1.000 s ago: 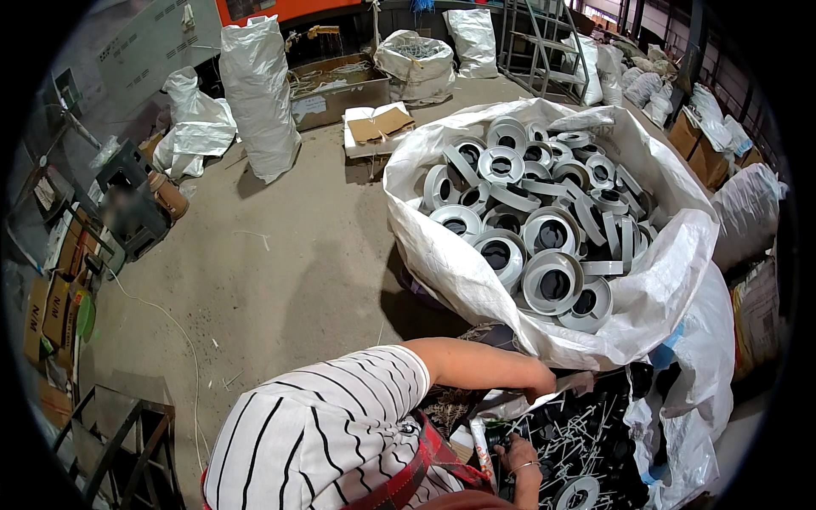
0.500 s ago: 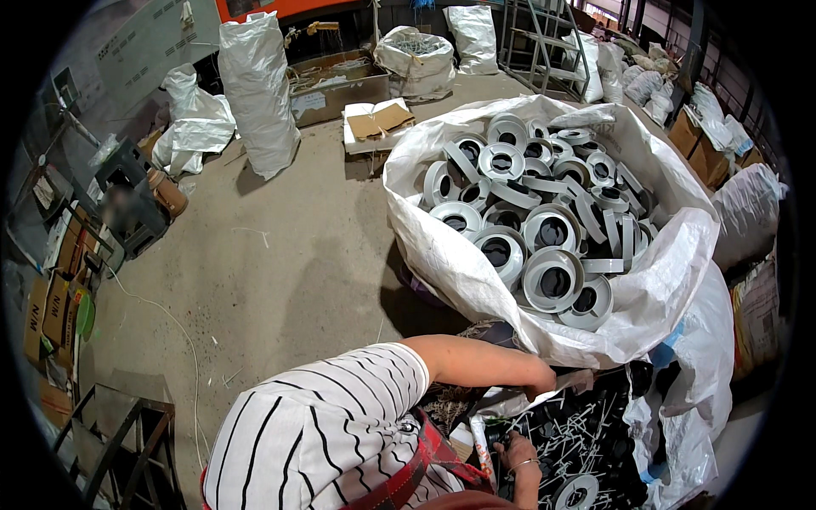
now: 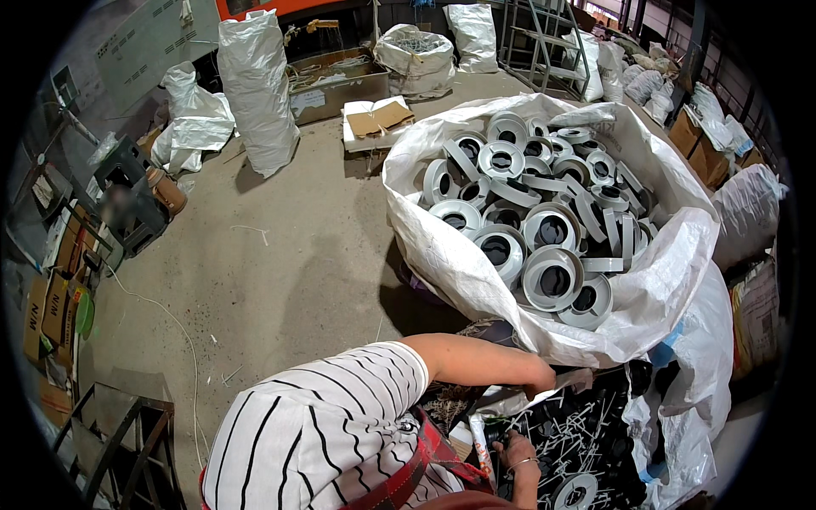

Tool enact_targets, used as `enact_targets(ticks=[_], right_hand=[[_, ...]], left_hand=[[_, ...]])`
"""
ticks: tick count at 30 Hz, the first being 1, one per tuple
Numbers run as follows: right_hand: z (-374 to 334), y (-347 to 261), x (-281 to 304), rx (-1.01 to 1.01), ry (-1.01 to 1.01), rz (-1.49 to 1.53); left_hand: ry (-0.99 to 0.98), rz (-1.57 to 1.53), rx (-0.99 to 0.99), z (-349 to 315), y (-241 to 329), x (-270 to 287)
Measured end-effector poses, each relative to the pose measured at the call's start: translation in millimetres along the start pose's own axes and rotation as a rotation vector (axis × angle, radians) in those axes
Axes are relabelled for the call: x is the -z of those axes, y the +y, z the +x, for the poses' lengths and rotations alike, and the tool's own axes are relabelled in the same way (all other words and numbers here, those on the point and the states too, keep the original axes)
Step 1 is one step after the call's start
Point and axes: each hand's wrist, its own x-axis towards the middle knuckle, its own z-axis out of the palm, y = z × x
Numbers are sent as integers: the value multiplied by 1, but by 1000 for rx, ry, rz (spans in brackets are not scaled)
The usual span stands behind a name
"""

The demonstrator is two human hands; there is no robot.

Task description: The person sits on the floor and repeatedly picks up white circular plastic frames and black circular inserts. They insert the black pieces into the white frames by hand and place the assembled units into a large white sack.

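My left arm, in a striped short sleeve, reaches across to the right. My left hand (image 3: 541,387) dips behind the edge of an open bag, so its fingers are hidden. Lower down, my right hand (image 3: 517,450), with a bracelet at the wrist, is closed at the bag's near side, its fingers curled by dark parts. What it holds, if anything, I cannot make out. The bag is full of black plastic parts (image 3: 612,450) with thin pale rods (image 3: 571,438) strewn over them. One grey ring (image 3: 575,492) lies on top near my right hand.
Just beyond my arms stands a big white woven sack (image 3: 450,276) heaped with grey flanged rings (image 3: 552,283). Crumpled plastic (image 3: 693,408) hangs at the right. Farther off are a tall white sack (image 3: 257,93), a metal trough (image 3: 340,98) and a stepladder (image 3: 544,47). A black metal frame (image 3: 127,446) stands lower left.
Both hands stay in nearly the same places. My right hand shifts only very slightly, and the things around it look unchanged.
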Motion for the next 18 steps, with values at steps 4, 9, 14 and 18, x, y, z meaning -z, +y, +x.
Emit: enact_targets(ticks=[4,9,14,18], right_hand=[[1,4,-4,18,18,-2],[4,7,-7,51,41,-25],[2,7,-6,48,48,-26],[3,9,-8,63,59,-26]], left_hand=[[-11,-29,51,-4,5,6],[-1,-22,44,0,0,-2],[-17,-33,48,-4,3,4],[-33,-48,38,-2,2,1]])
